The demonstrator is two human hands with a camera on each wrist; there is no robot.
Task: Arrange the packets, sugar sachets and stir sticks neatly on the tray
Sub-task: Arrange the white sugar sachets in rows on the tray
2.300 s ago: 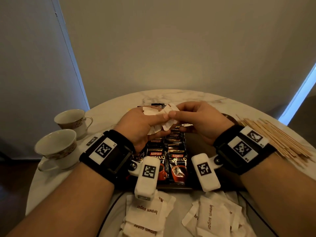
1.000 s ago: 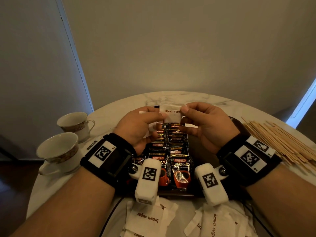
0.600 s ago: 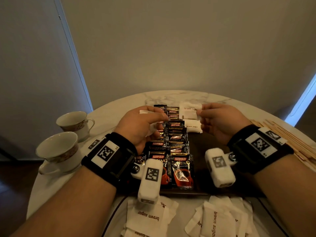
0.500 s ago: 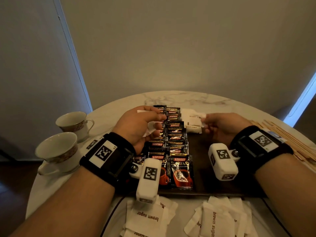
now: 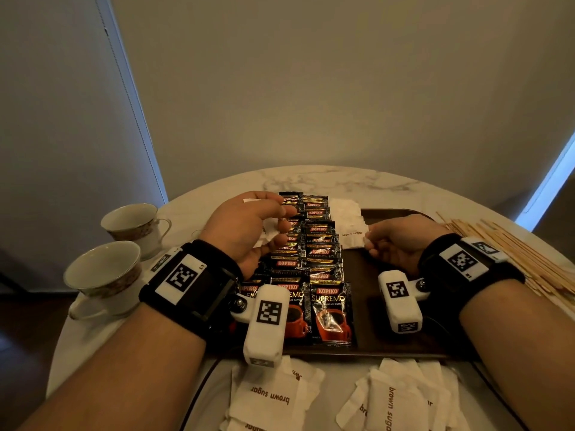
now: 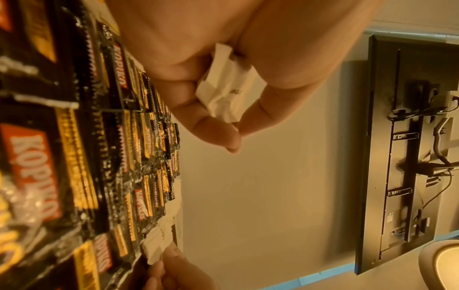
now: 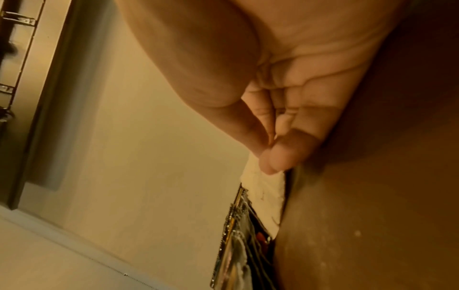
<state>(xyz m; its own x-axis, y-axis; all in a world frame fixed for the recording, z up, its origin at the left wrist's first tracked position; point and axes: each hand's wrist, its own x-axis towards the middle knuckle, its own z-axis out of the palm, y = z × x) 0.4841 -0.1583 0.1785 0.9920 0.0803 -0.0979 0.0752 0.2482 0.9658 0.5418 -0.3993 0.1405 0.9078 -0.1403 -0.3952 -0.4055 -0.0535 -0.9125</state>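
A dark tray (image 5: 382,269) carries two overlapping rows of black Kopiko coffee packets (image 5: 320,262). Right of them a short row of white brown sugar sachets (image 5: 345,213) lies on the tray. My right hand (image 5: 368,241) pinches the edge of the nearest sachet (image 5: 353,239), which lies flat on the tray; the right wrist view shows thumb and finger on that sachet (image 7: 265,188). My left hand (image 5: 280,225) hovers over the packets and grips a small bunch of sachets (image 6: 226,86). Wooden stir sticks (image 5: 522,253) lie in a pile right of the tray.
Two teacups (image 5: 105,275) (image 5: 133,225) stand at the table's left edge. Loose brown sugar sachets (image 5: 273,396) (image 5: 401,399) lie in two heaps on the marble table (image 5: 326,178) in front of the tray.
My right hand took a sachet from the bunch held between both hands and carried it down and right onto the tray beside the coffee packets. The left hand stayed over the packets.
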